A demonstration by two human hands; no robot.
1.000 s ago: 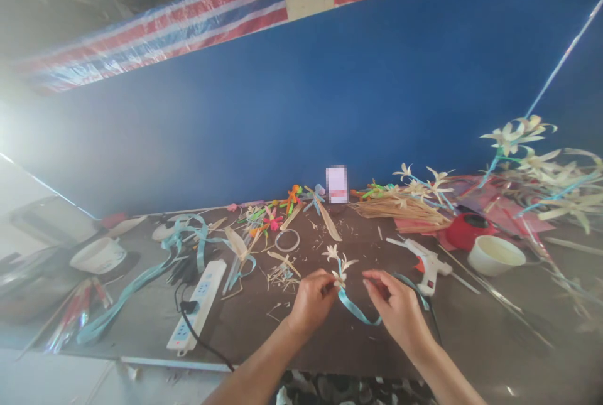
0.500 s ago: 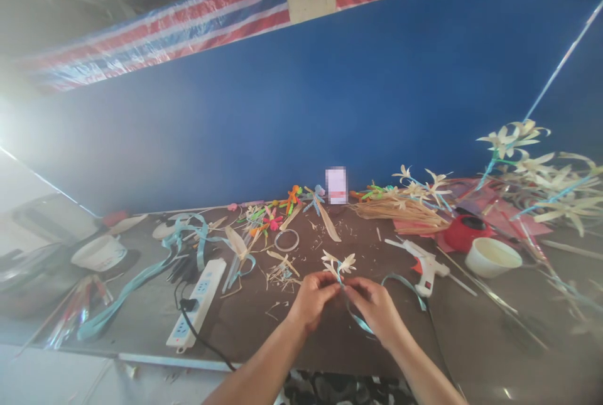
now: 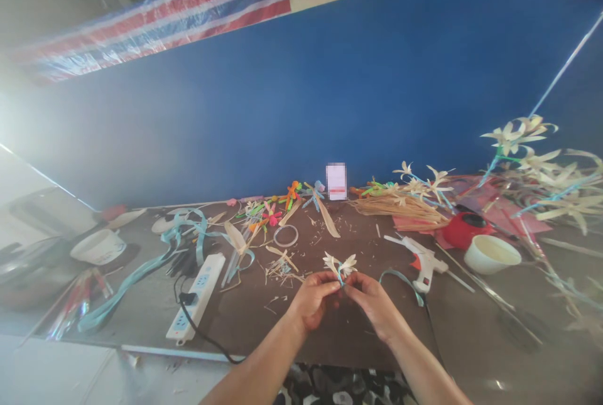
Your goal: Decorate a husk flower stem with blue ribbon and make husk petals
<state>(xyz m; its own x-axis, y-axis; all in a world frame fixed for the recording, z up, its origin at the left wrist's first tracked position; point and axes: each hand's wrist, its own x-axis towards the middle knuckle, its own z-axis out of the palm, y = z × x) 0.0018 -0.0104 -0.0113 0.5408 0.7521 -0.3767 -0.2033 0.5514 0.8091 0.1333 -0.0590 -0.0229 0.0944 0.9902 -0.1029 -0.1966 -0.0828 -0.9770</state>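
While the left hand pinches the pale flowers low down, the right hand clamps its fingertips on what seems their blue ribbon; the blooms rise just beyond the fingers, over the table.

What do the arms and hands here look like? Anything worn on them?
The left hand and right hand are a person's, ungloved. No sleeve, watch or cable shows on the forearms. Patterned black-and-white cloth below may be clothing.
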